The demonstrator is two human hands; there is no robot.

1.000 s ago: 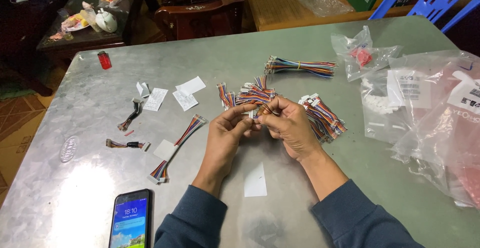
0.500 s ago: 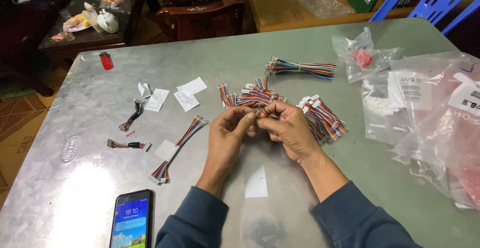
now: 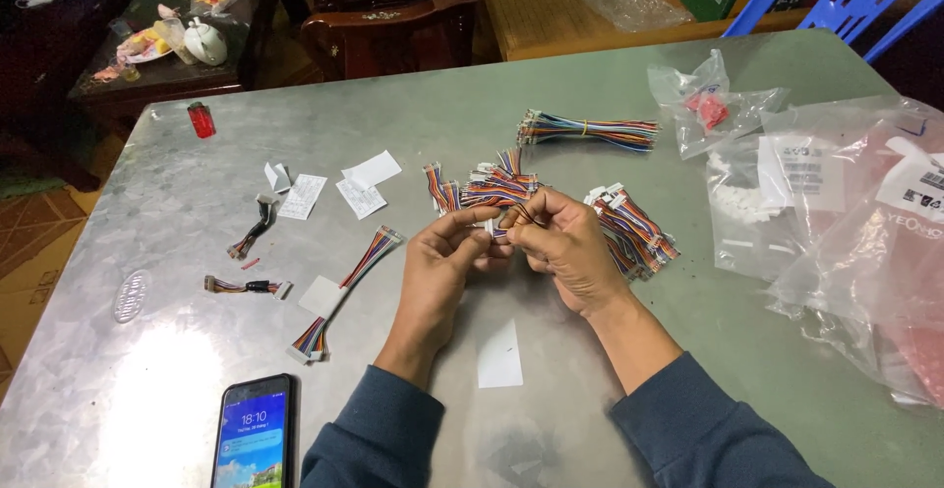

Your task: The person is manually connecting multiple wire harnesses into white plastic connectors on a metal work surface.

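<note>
My left hand (image 3: 444, 267) and my right hand (image 3: 562, 247) meet over the middle of the metal table (image 3: 177, 350). Together they pinch a small wire harness (image 3: 497, 227) with a white connector between the fingertips. Just beyond the fingers lies a heap of multicoloured wire harnesses (image 3: 492, 185). Another heap of harnesses (image 3: 634, 228) sits right beside my right hand. A longer bundle of wires (image 3: 590, 131) lies farther back. A single long harness (image 3: 346, 287) rests left of my left hand.
A phone (image 3: 252, 434) with a lit screen lies at the near left edge. Paper slips (image 3: 339, 185), two short dark cables (image 3: 248, 237) and a red lighter (image 3: 202, 119) sit on the left. Clear plastic bags (image 3: 846, 213) crowd the right side. A wooden chair (image 3: 388, 31) stands behind.
Both hands stay together over the same spot, and only the fingers shift slightly on the small harness.
</note>
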